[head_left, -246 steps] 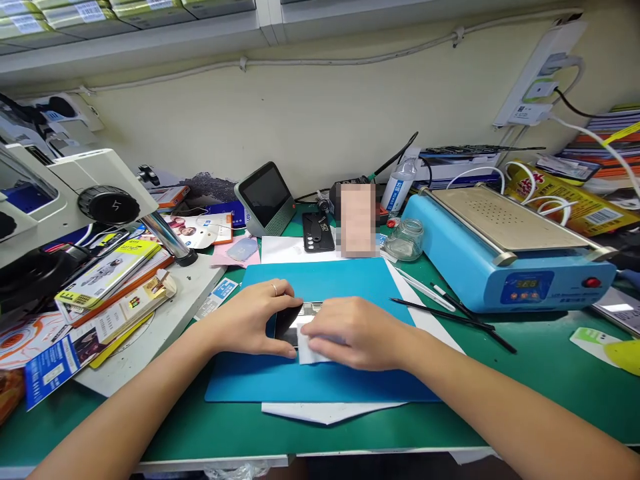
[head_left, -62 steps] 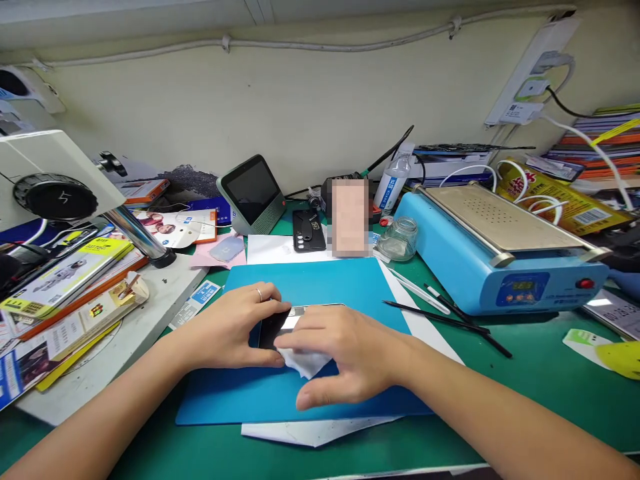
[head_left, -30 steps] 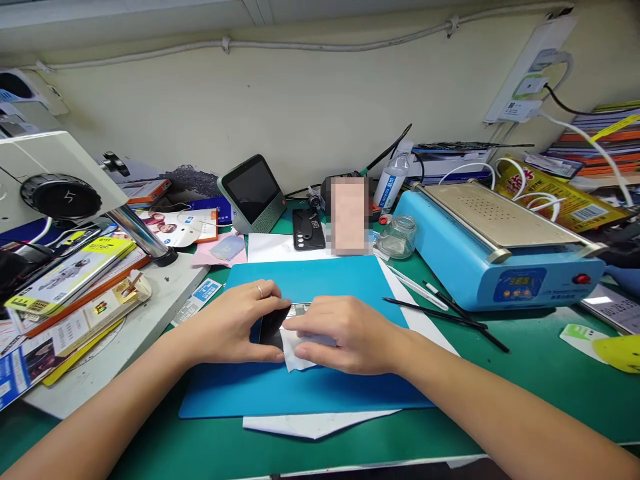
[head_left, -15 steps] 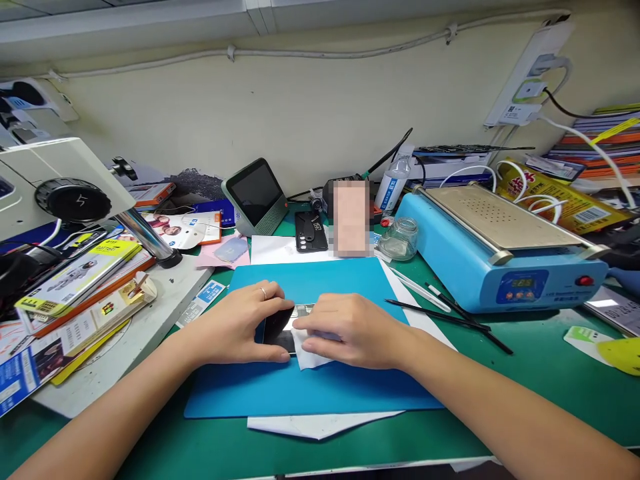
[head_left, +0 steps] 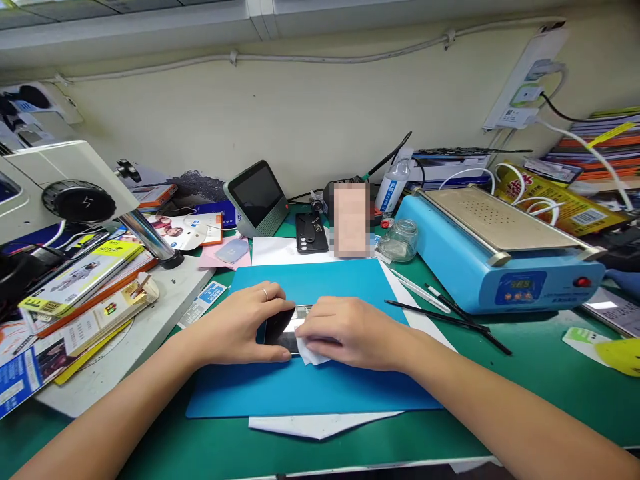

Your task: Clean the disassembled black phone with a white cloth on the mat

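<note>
A dark, glossy phone screen (head_left: 280,330) with a bright reflection lies on the blue mat (head_left: 310,392). My left hand (head_left: 243,325) grips its left part, thumb at the near edge and fingers at the far edge. Bent over the right part, my right hand (head_left: 353,331) has its fingers closed on a white wipe (head_left: 311,354), pressed against the glossy surface. Most of the wipe and the screen's right end are hidden beneath that hand.
A blue heating machine (head_left: 450,260) stands at the right, with black sticks (head_left: 440,315) and white tweezers (head_left: 420,291) beside the mat. Behind it are a glass jar (head_left: 399,241), a black phone case (head_left: 311,233) and a display device (head_left: 256,197). A microscope stand (head_left: 155,240) is at left.
My right hand has shifted slightly, its fingers curling more over the wipe, which looks more bunched. My left hand stays on the phone screen. The view has tilted very slightly.
</note>
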### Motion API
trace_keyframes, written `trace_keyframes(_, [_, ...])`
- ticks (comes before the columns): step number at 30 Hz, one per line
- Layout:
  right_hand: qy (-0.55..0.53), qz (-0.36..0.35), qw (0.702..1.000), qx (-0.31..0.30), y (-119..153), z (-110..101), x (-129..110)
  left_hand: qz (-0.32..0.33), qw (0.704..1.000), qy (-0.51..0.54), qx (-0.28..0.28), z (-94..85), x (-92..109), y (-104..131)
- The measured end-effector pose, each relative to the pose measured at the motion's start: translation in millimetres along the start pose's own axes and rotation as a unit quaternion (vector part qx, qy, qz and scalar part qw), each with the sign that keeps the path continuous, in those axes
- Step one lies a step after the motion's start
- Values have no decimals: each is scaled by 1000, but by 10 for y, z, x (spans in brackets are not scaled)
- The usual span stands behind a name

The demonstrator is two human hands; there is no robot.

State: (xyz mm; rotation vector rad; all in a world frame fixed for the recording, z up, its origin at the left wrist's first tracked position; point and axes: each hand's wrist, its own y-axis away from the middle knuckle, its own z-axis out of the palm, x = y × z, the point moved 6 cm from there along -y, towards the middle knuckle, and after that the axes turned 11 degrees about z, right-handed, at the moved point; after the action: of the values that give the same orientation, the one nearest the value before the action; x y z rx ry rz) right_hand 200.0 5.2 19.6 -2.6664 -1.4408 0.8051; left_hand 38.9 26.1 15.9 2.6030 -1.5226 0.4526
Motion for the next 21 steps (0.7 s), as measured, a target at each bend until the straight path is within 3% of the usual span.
trace_keyframes(3, [-8, -5, 1000, -3, 1, -2, 18, -4, 1000, -1, -7, 11, -5, 5])
trace_keyframes(8, [-10, 68, 998, -9, -20, -7, 101, -15, 1000, -4, -12, 13, 3, 1])
trace_keyframes(12, [-25, 68, 997, -24, -44, 1, 67, -16, 1000, 8, -6, 7, 5, 0])
trace_keyframes(17, [-48, 131, 987, -82, -1, -127, 174, -24, 999, 29, -7, 19, -52, 10])
trace_keyframes(21, [-44, 113, 988, -98, 9, -126, 159, -25, 998, 61, -6, 28, -82, 5])
